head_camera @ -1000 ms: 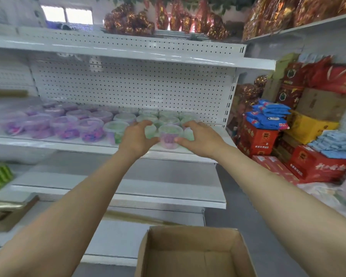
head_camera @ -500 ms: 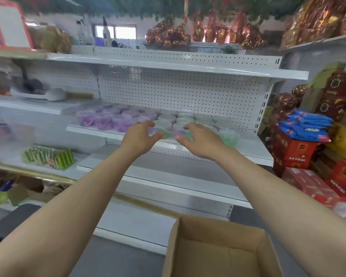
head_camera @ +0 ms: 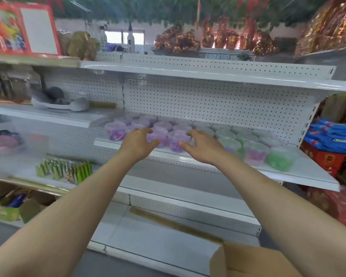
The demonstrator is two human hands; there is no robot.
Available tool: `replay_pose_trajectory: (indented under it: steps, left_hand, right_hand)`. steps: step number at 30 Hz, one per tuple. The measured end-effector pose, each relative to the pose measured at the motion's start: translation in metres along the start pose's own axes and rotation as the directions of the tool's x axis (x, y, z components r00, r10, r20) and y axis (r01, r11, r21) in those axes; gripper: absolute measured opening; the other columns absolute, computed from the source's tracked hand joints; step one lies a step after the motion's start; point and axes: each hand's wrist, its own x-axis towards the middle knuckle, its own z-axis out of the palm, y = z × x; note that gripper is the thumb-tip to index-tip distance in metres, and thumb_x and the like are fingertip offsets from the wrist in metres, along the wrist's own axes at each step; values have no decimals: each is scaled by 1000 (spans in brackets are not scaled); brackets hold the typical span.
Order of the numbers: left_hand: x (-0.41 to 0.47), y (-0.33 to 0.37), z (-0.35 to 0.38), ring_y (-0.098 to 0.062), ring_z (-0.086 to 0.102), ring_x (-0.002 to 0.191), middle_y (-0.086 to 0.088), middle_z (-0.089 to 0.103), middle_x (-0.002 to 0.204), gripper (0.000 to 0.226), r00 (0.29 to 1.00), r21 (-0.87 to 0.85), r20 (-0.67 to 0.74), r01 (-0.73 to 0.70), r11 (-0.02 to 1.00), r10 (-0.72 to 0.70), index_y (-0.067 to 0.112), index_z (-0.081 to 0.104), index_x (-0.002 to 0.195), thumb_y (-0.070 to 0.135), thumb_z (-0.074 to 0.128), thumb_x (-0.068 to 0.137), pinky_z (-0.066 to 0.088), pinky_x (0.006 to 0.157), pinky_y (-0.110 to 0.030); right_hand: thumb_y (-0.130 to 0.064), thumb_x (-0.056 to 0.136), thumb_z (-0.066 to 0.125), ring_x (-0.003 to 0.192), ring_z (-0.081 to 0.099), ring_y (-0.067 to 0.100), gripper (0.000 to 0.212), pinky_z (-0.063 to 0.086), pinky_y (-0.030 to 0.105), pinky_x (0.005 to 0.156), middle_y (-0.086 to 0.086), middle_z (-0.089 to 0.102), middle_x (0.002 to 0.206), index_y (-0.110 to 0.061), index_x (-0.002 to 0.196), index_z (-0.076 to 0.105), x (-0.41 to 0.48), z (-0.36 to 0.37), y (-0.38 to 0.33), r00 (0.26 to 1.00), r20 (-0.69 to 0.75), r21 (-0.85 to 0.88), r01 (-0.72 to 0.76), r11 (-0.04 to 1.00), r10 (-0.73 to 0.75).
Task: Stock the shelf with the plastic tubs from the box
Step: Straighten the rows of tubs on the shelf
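Head view has my left hand (head_camera: 138,143) and right hand (head_camera: 203,146) side by side, fingers spread and loosely curved, holding nothing. They flank a purple tub (head_camera: 176,141) in the front row, I judge to square it with its neighbours. Blur hides whether my fingertips touch it. Other tubs stand in rows along the shelf (head_camera: 312,172), with the green tubs (head_camera: 280,159) to the right and its far right end bare. The cardboard box (head_camera: 248,261) sits low right, its inside unseen.
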Motion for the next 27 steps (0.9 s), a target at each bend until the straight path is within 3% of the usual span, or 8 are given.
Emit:
replay_pose_trajectory:
  steps: [4,7,11,16,20,27]
  left_hand:
    - [48,-47,-20,-28,56,115,-7,61,129,59,1000,4,23,-3,1000,3,25,56,126,62,54,80,44,89,-35]
    - [81,-73,-21,-28,54,120,-6,57,136,58,1000,-17,24,-16,1000,16,23,54,132,55,60,84,43,92,-34]
    - [122,-103,-11,-30,57,112,-10,59,129,53,999,-45,39,-21,999,23,23,53,132,47,60,85,43,83,-31]
    - [183,-139,6,-29,55,116,-9,59,129,51,999,-54,32,-22,998,24,24,54,132,46,60,87,42,91,-34]
    - [241,-166,17,-27,55,116,-8,61,127,47,1000,-53,15,-20,998,21,22,55,131,42,61,89,37,81,-27]
    - [368,-205,52,-28,58,116,-10,62,127,54,997,-23,76,19,1000,-17,21,53,132,48,63,87,45,95,-33]
  right_hand:
    - [-62,92,46,131,47,28,61,44,39,98,4,48,145,-24,140,45,51,21,-37,999,2,3,-40,999,40]
    - [-63,88,48,132,47,26,61,43,42,103,2,51,142,-24,136,48,87,37,-54,999,-1,12,-38,999,38]
    - [-65,90,45,129,49,27,65,44,42,101,4,51,143,-23,140,46,134,57,-64,998,18,-40,-54,998,55]
    - [-58,94,47,128,49,29,60,44,39,99,8,50,143,-20,141,44,207,85,-70,1000,-9,-45,-26,999,25]
    - [-56,95,48,127,50,29,58,43,38,99,9,49,143,-18,140,46,282,109,-70,1000,-1,-18,-6,1000,6]
    - [-56,97,43,128,49,28,59,43,38,100,8,48,143,-18,142,45,414,152,-58,998,55,-23,-12,1000,13]
